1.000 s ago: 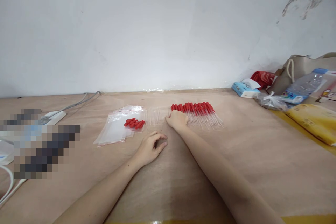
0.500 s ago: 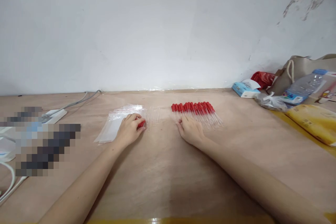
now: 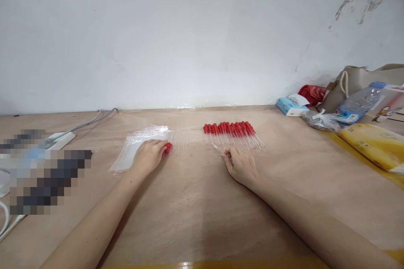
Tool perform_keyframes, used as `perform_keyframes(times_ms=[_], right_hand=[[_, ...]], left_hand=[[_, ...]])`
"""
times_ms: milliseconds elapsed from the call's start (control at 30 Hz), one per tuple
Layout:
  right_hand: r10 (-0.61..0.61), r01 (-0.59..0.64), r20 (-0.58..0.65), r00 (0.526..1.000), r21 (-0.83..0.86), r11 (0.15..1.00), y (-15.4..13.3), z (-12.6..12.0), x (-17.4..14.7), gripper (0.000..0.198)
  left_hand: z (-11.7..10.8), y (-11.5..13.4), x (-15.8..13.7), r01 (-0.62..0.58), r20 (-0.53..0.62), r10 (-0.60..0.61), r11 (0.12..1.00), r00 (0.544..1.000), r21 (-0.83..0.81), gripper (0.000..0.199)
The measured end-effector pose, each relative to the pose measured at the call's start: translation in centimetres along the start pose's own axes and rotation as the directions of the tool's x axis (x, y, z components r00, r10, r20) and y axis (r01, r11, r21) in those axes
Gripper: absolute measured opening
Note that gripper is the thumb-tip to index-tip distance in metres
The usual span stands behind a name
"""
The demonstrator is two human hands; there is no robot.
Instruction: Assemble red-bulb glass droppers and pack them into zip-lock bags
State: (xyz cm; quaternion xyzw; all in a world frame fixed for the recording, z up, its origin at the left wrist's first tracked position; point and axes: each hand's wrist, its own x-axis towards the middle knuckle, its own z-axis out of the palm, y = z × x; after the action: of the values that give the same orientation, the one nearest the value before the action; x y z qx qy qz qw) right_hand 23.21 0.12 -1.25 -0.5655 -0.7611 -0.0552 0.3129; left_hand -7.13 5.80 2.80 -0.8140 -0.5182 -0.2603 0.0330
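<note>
My left hand [image 3: 150,154] rests at the right side of a stack of clear zip bags [image 3: 128,153], its fingers closed on red rubber bulbs [image 3: 168,148]. Just right of those fingertips lies a group of thin glass tubes [image 3: 181,139] without bulbs. My right hand [image 3: 240,163] pinches one slim glass tube [image 3: 217,148], which points up and left. Beyond that hand is a row of glass droppers [image 3: 229,129] with red bulbs at their far ends. My right hand partly covers the row's near edge.
At the right are a blue tissue pack [image 3: 292,106], a tied plastic bag [image 3: 322,119], a water bottle [image 3: 360,103] and a yellow packet [image 3: 372,143]. A power strip [image 3: 63,139] with cables is on the left. A wall [image 3: 189,42] stands behind the table.
My right hand has drawn slightly back and right from the droppers, and a glass tube now shows in its fingers. My left hand stays by the bags with the red bulbs. The view has shifted slightly.
</note>
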Motion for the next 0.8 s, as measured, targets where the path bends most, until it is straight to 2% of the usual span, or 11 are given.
perform_keyframes(times_ms=[100, 167, 200, 267, 333, 400, 467, 800], right_hand=[[-0.018, 0.021, -0.025, 1.0, 0.114, 0.993, 0.3, 0.2, 0.0, 0.017], [-0.016, 0.018, -0.01, 1.0, 0.233, 0.972, 0.5, 0.3, -0.1, 0.013], [-0.022, 0.019, 0.007, 1.0, 0.285, 0.958, 0.5, 0.4, -0.2, 0.012], [-0.067, 0.053, 0.028, 0.997, 0.349, 0.936, 0.5, 0.4, -0.3, 0.013], [-0.15, 0.126, 0.036, 0.988, 0.377, 0.918, 0.3, 0.3, -0.4, 0.02], [-0.225, 0.193, 0.039, 0.974, 0.388, 0.901, 0.2, 0.3, -0.4, 0.026], [-0.268, 0.231, 0.047, 0.962, 0.384, 0.894, 0.1, 0.3, -0.4, 0.027], [-0.324, 0.297, 0.056, 0.944, 0.278, 0.914, -0.2, 0.3, -0.2, 0.026]], left_hand=[[0.0, 1.8, -0.2, -0.011, -0.113, 0.013, 1.0, 0.994, 0.018, 0.025], [0.7, 3.6, -0.7, 0.033, -0.197, -0.064, 0.987, 0.978, -0.156, 0.027], [1.4, 4.6, -1.0, 0.057, -0.188, -0.115, 0.955, 0.975, -0.29, 0.029], [2.9, 6.3, -1.8, 0.095, -0.075, -0.16, 0.839, 0.984, -0.536, 0.031], [4.4, 7.5, -2.6, 0.13, 0.035, -0.141, 0.75, 0.989, -0.649, 0.029], [5.3, 8.0, -3.2, 0.169, 0.115, -0.124, 0.712, 0.986, -0.681, 0.028], [5.5, 8.1, -3.4, 0.191, 0.152, -0.118, 0.713, 0.981, -0.675, 0.027], [5.1, 8.2, -3.4, 0.172, 0.158, -0.093, 0.761, 0.983, -0.625, 0.023]])
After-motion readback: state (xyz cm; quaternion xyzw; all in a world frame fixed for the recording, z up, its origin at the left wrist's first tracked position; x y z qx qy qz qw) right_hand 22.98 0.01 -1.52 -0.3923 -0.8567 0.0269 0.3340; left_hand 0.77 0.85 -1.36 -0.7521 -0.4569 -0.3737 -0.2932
